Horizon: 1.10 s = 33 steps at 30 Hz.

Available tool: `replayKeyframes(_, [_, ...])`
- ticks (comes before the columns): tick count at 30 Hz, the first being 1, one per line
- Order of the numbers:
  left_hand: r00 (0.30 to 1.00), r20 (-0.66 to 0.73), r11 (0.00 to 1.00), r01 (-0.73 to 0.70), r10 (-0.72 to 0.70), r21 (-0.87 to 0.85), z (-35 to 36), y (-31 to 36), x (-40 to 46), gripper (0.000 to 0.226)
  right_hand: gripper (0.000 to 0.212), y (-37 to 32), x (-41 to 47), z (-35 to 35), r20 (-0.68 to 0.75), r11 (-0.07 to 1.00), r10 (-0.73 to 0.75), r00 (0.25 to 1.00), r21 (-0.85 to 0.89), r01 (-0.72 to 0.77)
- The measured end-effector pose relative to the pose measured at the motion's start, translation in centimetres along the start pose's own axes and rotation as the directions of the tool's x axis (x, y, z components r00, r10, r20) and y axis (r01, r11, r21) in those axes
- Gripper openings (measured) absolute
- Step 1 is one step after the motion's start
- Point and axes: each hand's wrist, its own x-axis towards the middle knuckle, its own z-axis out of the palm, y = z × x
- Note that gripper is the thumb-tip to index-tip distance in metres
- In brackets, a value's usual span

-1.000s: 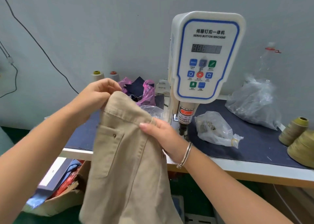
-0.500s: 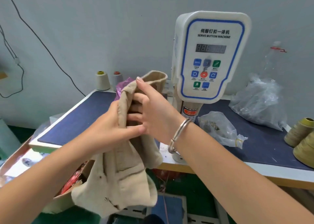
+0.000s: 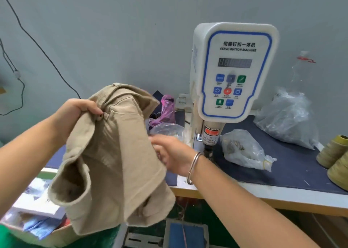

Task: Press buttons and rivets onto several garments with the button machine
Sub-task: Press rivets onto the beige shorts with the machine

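Left hand (image 3: 75, 112) pinches the shorts (image 3: 113, 159) up by the waistband, hanging long-ways left of the machine (image 3: 233, 70), right hand (image 3: 173, 153) nearer it, blurry, can't tell its grip.

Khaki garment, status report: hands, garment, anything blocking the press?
Left hand grips khaki garment aloft. Right hand blurred at its edge, grip unclear. Garment left of button machine, not under press. Plastic bags flank the press.

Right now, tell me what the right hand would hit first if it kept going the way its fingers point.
The right hand, blurred, points left toward the tan garment held up by the left hand. It would most likely meet the garment's right edge first; depth is unclear, and it may already touch it.
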Motion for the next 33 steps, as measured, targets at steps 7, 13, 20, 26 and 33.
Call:
replayKeyframes(7, [0.98, -0.069, 0.616, -0.06, 0.184, 0.786, -4.0, -4.0, 9.5, 0.026, 0.029, 0.6, 5.1, 1.6, -0.191, 0.715, -0.553, 0.811, -0.609, 0.344])
replayKeyframes(13, [0.986, 0.074, -0.109, -0.091, -0.15, 0.99, -2.8, -11.3, 11.7, 0.047, 0.041, 7.8, 6.9, 1.4, 0.23, -0.094, -0.139, 0.963, -0.971, 0.218])
replayKeyframes(20, [0.853, 0.172, -0.049, -0.17, 0.493, 0.984, 3.1, -9.2, 15.1, 0.024, 0.039, 9.3, 7.4, 1.0, 0.357, -0.121, -0.306, 0.883, -0.934, 0.336])
replayKeyframes(26, [0.815, 0.131, 0.13, -0.244, 0.565, 0.961, 8.6, -7.9, 18.2, 0.028, 0.043, 9.8, 7.5, 0.7, 0.291, -0.02, -0.33, 0.898, -0.953, 0.302])
replayKeyframes(33, [0.936, -0.012, 0.026, 0.003, 0.353, 1.0, 9.3, -7.8, 20.1, 0.017, 0.044, 9.8, 7.6, 0.6, 0.294, -0.004, -0.307, 0.905, -0.952, 0.307])
